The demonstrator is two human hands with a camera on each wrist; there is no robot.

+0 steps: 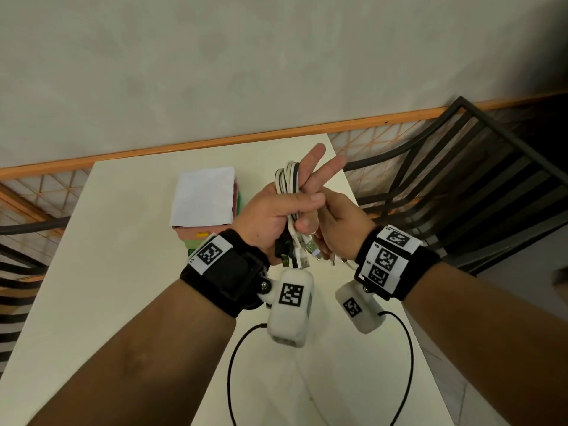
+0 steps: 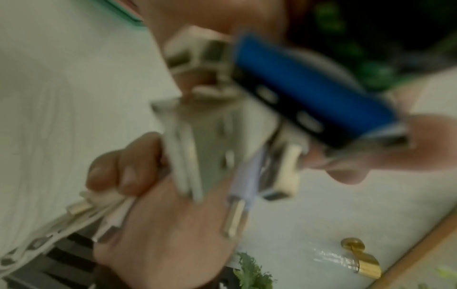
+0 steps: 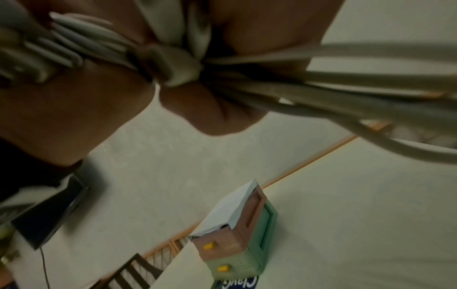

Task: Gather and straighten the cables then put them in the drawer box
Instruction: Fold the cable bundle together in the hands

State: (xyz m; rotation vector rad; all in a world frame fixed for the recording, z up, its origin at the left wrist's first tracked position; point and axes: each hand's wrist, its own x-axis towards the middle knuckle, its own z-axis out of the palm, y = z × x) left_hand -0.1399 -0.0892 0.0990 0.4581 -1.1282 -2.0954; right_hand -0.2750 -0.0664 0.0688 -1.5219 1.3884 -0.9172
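Note:
I hold a bundle of white and black cables [image 1: 289, 182] above the white table [image 1: 123, 302]. My left hand [image 1: 276, 210] grips the bundle's middle, thumb laid across it and two fingers stretched up behind the loops. My right hand [image 1: 335, 229] is curled round the lower part, where the USB plugs [image 1: 304, 256] hang out. The left wrist view shows those plugs [image 2: 197, 146] blurred and close. The cables [image 3: 321, 82] cross the top of the right wrist view. The drawer box [image 1: 204, 233], pink over green with yellow knobs, stands behind my left wrist and shows closed in the right wrist view [image 3: 237, 234].
A white sheet of paper [image 1: 204, 195] lies on top of the drawer box. Black slatted chairs stand at the right [image 1: 461, 179] and left [image 1: 18, 265] of the table. Thin black camera cords [image 1: 399, 348] loop over the near table. A brass padlock [image 2: 363, 262] lies on a pale surface.

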